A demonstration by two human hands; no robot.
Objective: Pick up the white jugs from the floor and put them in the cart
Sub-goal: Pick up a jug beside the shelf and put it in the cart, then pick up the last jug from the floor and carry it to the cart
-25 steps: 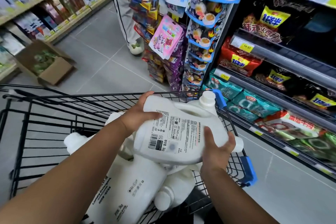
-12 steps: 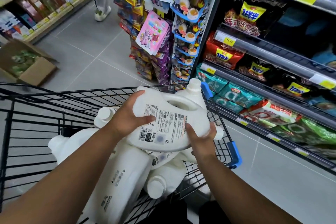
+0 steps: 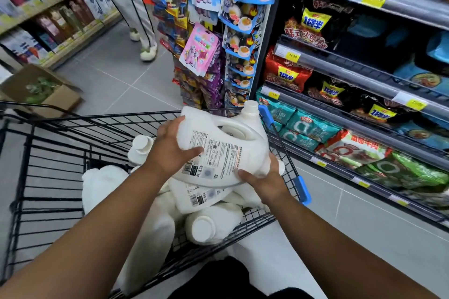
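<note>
A white jug [image 3: 223, 143] with a printed label lies on its side, cap pointing away to the upper right, on top of a pile of several white jugs [image 3: 209, 223] in the black wire cart [image 3: 56, 177]. My left hand [image 3: 170, 148] grips its upper left side, thumb across the label. My right hand [image 3: 262, 182] holds its lower right edge from below. The jug sits at the cart's right side, by the blue corner guard [image 3: 301, 189].
Snack shelves [image 3: 352, 109] run close along the cart's right. A hanging toy and snack display [image 3: 213, 39] stands just past the cart's front. A person's legs [image 3: 143, 31] are in the aisle ahead. An open cardboard box [image 3: 41, 90] sits on the floor at left.
The jug has come down a little onto the pile in the cart, both hands still on it. The person ahead has shifted in the aisle.
</note>
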